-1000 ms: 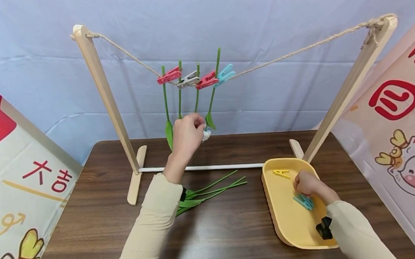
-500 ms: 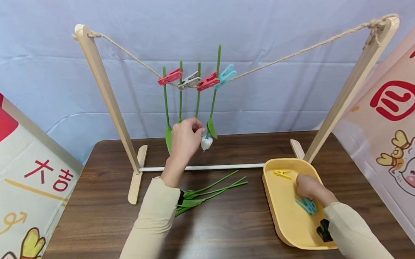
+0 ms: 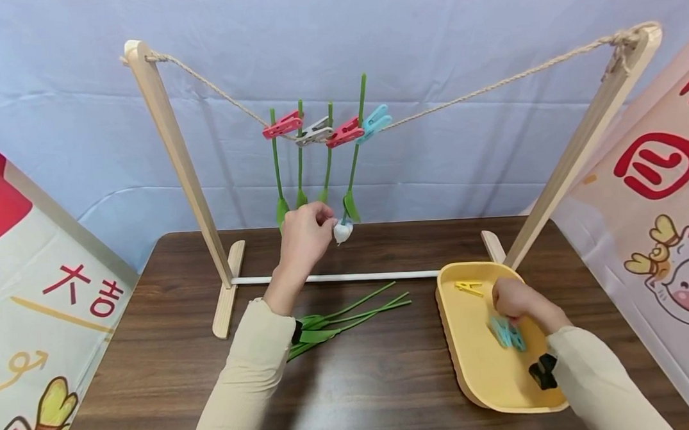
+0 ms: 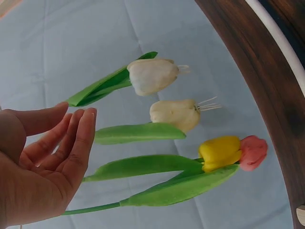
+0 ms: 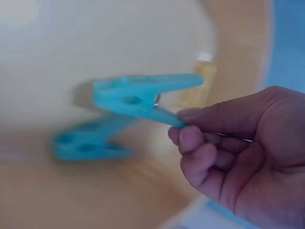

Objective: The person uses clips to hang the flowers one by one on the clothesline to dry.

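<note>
My right hand (image 5: 233, 157) pinches a teal clothespin (image 5: 133, 98) by one handle between thumb and fingers, over the yellow tray. A second teal clothespin (image 5: 88, 143) lies below it. My left hand (image 3: 307, 236) is raised among the hanging artificial tulips, thumb and fingers a little apart and nothing between them. Beside its fingertips hangs a white tulip (image 4: 152, 76), head down. A cream tulip (image 4: 174, 114), a yellow tulip (image 4: 219, 151) and a pink tulip (image 4: 253, 152) hang alongside. Red clothespins (image 3: 343, 133), a grey clothespin (image 3: 314, 133) and a light blue clothespin (image 3: 374, 124) clip the stems to the rope.
The rope (image 3: 489, 79) sags between two wooden posts (image 3: 180, 161) joined by a white rod (image 3: 376, 276). Several green stems (image 3: 349, 320) lie on the dark table (image 3: 386, 380), partly behind my left sleeve. A yellow clothespin (image 3: 467, 288) lies in the yellow tray (image 3: 478, 376).
My right hand has lifted slightly, and the teal clothespin in it has shifted within the tray. My left hand has lowered a little, leaving the white tulip more in sight.
</note>
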